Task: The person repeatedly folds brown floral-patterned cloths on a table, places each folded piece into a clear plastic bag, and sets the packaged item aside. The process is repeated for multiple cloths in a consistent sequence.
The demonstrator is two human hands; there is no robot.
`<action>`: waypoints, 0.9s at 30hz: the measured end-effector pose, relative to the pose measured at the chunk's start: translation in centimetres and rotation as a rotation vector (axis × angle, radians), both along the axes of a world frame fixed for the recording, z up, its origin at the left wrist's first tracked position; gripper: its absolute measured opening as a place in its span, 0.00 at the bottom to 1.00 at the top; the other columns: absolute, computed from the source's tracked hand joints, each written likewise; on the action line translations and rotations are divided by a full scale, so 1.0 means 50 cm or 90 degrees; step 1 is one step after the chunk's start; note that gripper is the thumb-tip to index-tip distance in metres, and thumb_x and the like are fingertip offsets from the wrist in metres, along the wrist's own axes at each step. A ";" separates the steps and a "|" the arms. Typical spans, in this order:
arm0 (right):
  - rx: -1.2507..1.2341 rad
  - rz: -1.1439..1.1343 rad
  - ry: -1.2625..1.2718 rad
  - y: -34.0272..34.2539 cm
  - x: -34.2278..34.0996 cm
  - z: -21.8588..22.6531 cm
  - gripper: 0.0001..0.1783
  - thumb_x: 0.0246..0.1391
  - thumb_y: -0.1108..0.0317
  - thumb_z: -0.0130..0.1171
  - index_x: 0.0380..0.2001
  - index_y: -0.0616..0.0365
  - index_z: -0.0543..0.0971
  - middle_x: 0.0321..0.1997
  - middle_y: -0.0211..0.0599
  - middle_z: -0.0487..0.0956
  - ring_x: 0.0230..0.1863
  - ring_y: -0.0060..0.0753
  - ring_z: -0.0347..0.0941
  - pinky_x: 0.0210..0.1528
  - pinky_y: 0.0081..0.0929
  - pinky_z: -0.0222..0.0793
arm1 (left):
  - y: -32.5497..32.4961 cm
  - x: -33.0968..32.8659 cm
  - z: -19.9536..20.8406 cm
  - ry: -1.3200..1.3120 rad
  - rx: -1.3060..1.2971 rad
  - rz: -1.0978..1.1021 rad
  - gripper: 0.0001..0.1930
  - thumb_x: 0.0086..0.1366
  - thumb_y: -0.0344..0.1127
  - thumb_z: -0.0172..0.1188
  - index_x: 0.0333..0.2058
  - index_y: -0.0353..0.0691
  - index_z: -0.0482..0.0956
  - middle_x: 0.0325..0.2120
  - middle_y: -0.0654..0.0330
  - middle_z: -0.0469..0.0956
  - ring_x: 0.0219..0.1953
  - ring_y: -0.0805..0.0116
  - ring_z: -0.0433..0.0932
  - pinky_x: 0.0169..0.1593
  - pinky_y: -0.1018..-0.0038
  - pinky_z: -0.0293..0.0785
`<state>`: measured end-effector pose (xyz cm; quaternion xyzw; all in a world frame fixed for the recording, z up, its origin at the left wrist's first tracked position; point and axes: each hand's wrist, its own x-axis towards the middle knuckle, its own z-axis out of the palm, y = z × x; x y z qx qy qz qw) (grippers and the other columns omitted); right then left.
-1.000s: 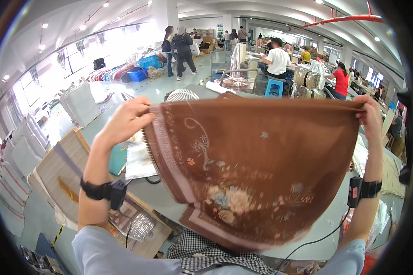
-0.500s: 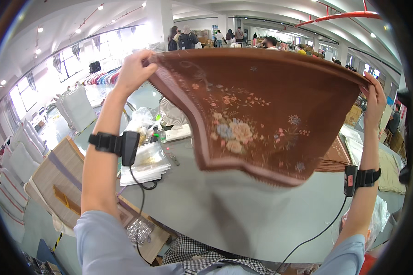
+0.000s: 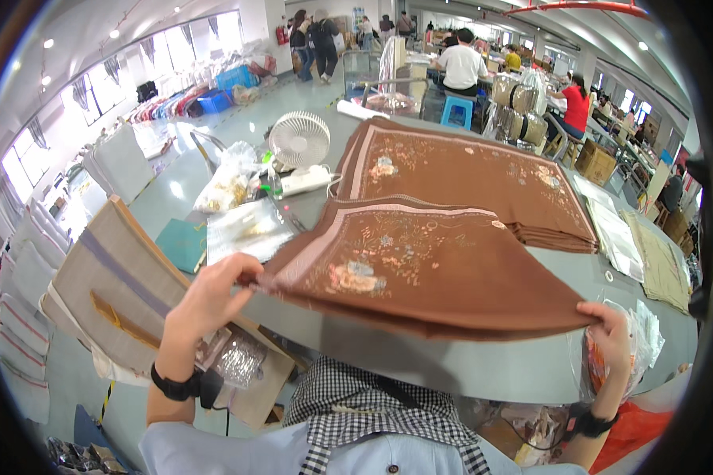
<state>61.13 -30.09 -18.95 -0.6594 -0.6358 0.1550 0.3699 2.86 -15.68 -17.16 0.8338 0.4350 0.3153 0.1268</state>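
A brown floral cloth [image 3: 444,273] with a pale pink border is stretched between my two hands above the near part of the grey table. My left hand [image 3: 214,297] is closed on its near left corner. At its near right corner, my right hand [image 3: 608,332] pinches the edge. The far part of this cloth drapes down toward a neat stack of matching brown cloths [image 3: 467,170]. Its near edge sags slightly in the middle.
Left of the stack are a white fan [image 3: 299,138], a power strip [image 3: 307,180] and clear plastic bags [image 3: 249,226]. To the right lie white sheets [image 3: 610,229], a beige cloth [image 3: 656,265] and a plastic bag [image 3: 646,336]. Several people sit or stand farther off.
Both hands have come down and nearer to me, lowering the cloth from its raised, hanging position to a nearly flat one. The cloth stack behind it now shows.
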 end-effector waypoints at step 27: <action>-0.188 -0.041 0.091 0.077 0.022 -0.428 0.43 0.50 0.71 0.63 0.68 0.55 0.56 0.27 0.26 0.71 0.33 0.20 0.65 0.40 0.22 0.65 | 0.037 0.008 -0.399 0.022 -0.387 -0.048 0.37 0.53 0.32 0.68 0.61 0.44 0.62 0.44 0.57 0.77 0.38 0.66 0.75 0.42 0.72 0.73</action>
